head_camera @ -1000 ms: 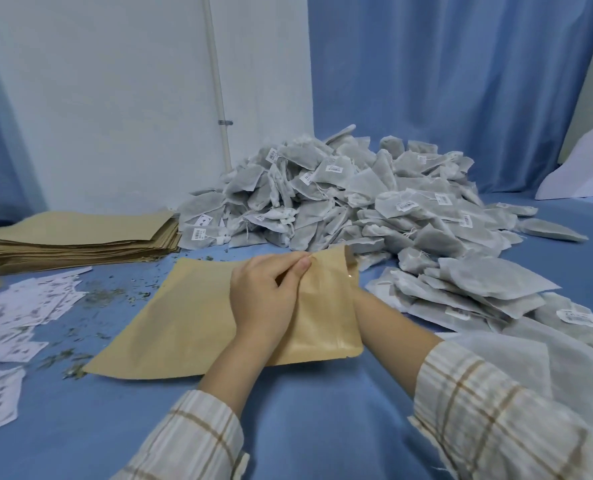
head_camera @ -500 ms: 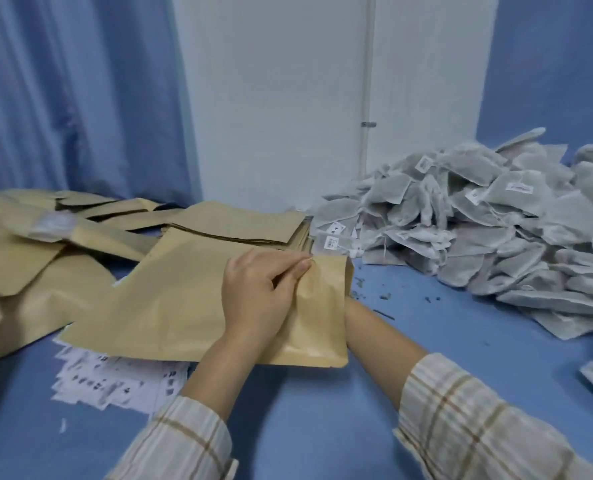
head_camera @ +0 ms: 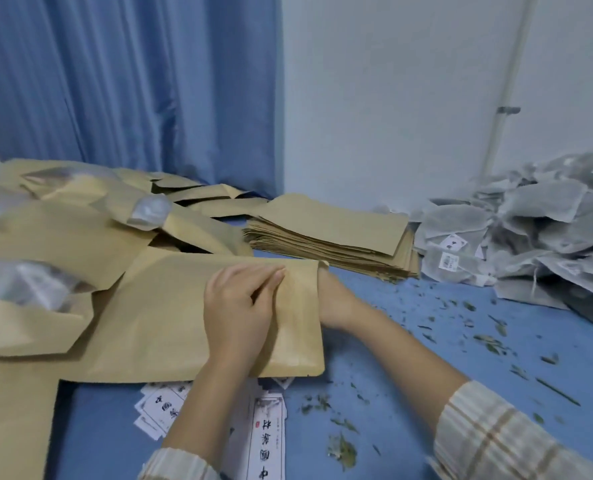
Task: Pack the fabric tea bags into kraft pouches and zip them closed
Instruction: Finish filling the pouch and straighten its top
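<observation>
Left grip: left hand lies on top of the kraft pouch, fingers curled and pinching its mouth edge.
Right grip: right hand is inside the pouch mouth, hidden past the wrist; whether it grasps anything cannot be told.
Pouch position: flat under the left grip, partly over printed labels on the blue desk.
Change: both grips sit as they did a second ago; only the view has swung left, bringing filled pouches left of the grip into sight.
Supplies: flat pouch stack beyond the grip; tea bag pile far right.
Assessment: insertion likely finishing; zip closure appears not yet done.
Hazard: loose leaf bits near the right forearm.
</observation>
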`<state>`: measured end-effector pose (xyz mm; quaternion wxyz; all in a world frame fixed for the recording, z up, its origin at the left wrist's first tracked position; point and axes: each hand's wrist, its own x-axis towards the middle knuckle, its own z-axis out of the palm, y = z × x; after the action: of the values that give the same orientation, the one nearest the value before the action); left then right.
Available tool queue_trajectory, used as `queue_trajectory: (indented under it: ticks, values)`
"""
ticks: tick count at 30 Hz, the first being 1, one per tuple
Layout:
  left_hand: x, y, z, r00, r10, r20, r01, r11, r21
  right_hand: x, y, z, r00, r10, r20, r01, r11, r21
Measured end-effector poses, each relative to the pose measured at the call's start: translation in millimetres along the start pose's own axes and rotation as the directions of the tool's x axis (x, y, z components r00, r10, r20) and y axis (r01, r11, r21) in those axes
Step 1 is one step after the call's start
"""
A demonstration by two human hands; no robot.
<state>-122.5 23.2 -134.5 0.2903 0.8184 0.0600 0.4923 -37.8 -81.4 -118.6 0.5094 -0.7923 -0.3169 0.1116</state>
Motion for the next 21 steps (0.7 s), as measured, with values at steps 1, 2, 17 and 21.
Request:
queue_trajectory:
  ticks: [1,2,17,21]
  values:
    - [2,-4,0,1.0,-0.014,-0.008,0.014,1.0,0.021,1,4,-8,0.997,-0.015,-0.07,0.016,1.0,0.022]
    - [3,-8,0,1.0,-0.027,-0.015,0.028,0.999,0.039,3,13,-18,0.989,-0.048,-0.142,0.051,0.999,0.015]
    - [0,-25,4,0.994,-0.041,-0.096,0.046,0.997,0.057,30,72,-13,0.992,-0.006,-0.123,-0.066,0.815,-0.575]
    - [1,-21,10,0.997,-0.015,-0.074,0.018,0.999,0.038,29,71,-16,0.985,0.034,-0.17,-0.105,0.9,-0.424]
